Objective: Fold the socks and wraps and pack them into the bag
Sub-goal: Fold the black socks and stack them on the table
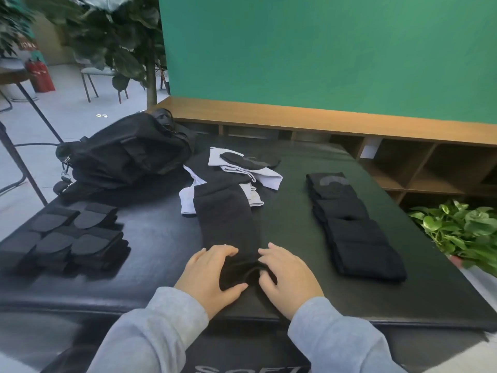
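Both hands, left hand [212, 275] and right hand [287, 278], pinch the black sock's [228, 224] near end; next comes folding it toward the bag [126, 152].

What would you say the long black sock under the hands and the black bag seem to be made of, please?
The long black sock looks like matte knitted fabric, bunching softly where both hands grip it. The black bag looks like woven synthetic cloth with a faint sheen, slumped in folds; that is a guess.

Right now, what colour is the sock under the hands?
Black, seen best in the head view: the sock under both hands.
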Demonstrator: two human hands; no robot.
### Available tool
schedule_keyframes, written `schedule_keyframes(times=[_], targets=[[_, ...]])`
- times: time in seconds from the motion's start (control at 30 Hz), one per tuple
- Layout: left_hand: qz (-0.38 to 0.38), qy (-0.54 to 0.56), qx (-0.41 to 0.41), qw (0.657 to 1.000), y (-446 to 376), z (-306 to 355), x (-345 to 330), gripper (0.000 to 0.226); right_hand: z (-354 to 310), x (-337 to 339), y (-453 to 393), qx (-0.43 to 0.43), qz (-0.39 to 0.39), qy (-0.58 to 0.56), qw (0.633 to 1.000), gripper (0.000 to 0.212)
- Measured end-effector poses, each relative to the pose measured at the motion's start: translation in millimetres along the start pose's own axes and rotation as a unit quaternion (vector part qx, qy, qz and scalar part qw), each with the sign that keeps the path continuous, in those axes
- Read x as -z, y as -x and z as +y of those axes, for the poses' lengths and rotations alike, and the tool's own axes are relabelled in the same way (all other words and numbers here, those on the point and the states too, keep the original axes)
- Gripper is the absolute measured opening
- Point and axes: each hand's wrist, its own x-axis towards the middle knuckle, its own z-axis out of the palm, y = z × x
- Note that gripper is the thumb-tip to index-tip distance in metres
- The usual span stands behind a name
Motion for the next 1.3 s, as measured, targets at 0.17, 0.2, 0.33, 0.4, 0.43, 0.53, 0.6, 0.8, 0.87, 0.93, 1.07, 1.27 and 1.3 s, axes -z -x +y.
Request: schedule_keyframes(times=[0.17, 0.2, 0.33, 0.4, 0.43, 0.53, 0.6, 0.8, 0.87, 0.93, 1.07, 1.27, 1.3], targets=[[0.037, 0.029, -0.008, 0.999, 6.8, -7.8, -6.2, 0.025, -4.3, 4.2, 9.0, -0.005, -0.013, -0.043, 0.999, 0.039], [0.036, 0.029, 0.007, 0.999, 7.2, -8.4, -5.9, 0.027, -4.6, 5.1, 11.8, -0.011, -0.013, -0.057, 0.998, 0.039], [0.041, 0.046, 0.032, 0.998, 8.5, -6.3, -2.3, 0.053, -6.2, 12.4, 19.4, -0.059, -0.025, -0.111, 0.992, 0.026], [0.029, 0.057, 0.049, 0.997, 8.4, -6.2, -0.7, 0.028, -7.8, 13.6, 21.5, -0.081, -0.014, -0.121, 0.989, 0.019], [0.027, 0.057, 0.058, 0.996, 8.2, -5.7, 0.8, 0.017, -8.1, 13.7, 22.3, -0.090, -0.011, -0.119, 0.989, 0.020], [0.040, 0.056, 0.090, 0.994, 5.7, -4.9, 2.8, 0.038, -7.7, 13.3, 21.8, -0.122, -0.007, -0.119, 0.985, 0.027], [0.044, 0.052, 0.106, 0.992, 4.0, -5.7, 3.7, 0.043, -8.5, 14.3, 18.8, -0.139, -0.005, -0.127, 0.982, 0.030], [0.031, 0.032, 0.157, 0.987, -0.2, -1.6, 7.7, 0.041, -11.3, 13.6, 10.9, -0.162, -0.003, -0.111, 0.981, 0.024], [0.030, 0.045, 0.172, 0.984, -2.4, -3.6, 6.1, 0.036, -11.9, 12.0, 7.8, -0.170, -0.003, -0.101, 0.980, 0.020], [0.041, 0.077, 0.178, 0.980, -3.7, -7.9, 1.6, 0.024, -13.4, 10.7, 5.1, -0.177, 0.001, -0.090, 0.980, 0.017], [0.064, 0.086, 0.169, 0.980, -4.7, -9.4, -5.1, 0.016, -16.2, 8.0, -1.1, -0.178, 0.009, -0.062, 0.982, 0.023], [0.113, 0.038, 0.050, 0.992, -1.0, -19.8, -12.0, 0.030, -22.4, 1.0, -7.9, -0.154, 0.020, 0.015, 0.988, 0.041], [0.122, 0.030, 0.018, 0.992, 0.2, -23.1, -13.7, 0.034, -22.2, 0.6, -7.4, -0.149, 0.022, 0.020, 0.988, 0.043]])
